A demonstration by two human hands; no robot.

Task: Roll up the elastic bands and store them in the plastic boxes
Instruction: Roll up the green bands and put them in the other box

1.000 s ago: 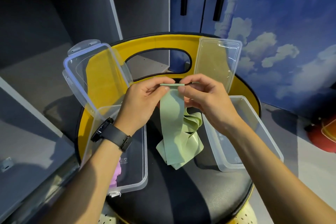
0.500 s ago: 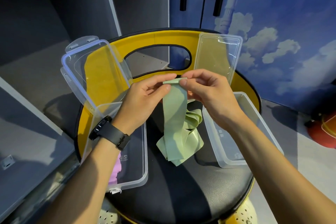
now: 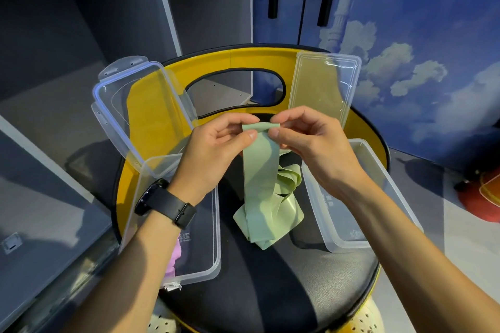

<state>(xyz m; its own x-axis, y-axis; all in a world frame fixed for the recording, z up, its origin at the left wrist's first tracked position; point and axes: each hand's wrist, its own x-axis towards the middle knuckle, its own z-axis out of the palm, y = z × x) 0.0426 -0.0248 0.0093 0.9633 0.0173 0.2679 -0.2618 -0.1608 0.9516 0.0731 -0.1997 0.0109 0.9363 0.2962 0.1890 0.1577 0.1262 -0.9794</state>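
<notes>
A pale green elastic band point(image 3: 261, 178) hangs from my two hands down to a loose heap on the black seat. My left hand point(image 3: 216, 151) and my right hand point(image 3: 311, 143) each pinch the band's top end, which is folded over into a small first turn of a roll. A clear plastic box point(image 3: 208, 259) lies under my left forearm with a pink band point(image 3: 173, 259) inside, mostly hidden by the arm. Another clear box point(image 3: 349, 235) lies under my right forearm; nothing shows in its visible part.
Both boxes sit on a round chair with a black seat point(image 3: 270, 286) and a yellow backrest point(image 3: 238, 62). The left box's lid point(image 3: 140, 113) and the right box's lid point(image 3: 324, 86) lean against the backrest. Dark cabinet panels stand left, a blue cloud-painted wall right.
The top end of the green band has been folded over between my fingertips into a thicker first turn. Both hands stay at the same spot above the seat.
</notes>
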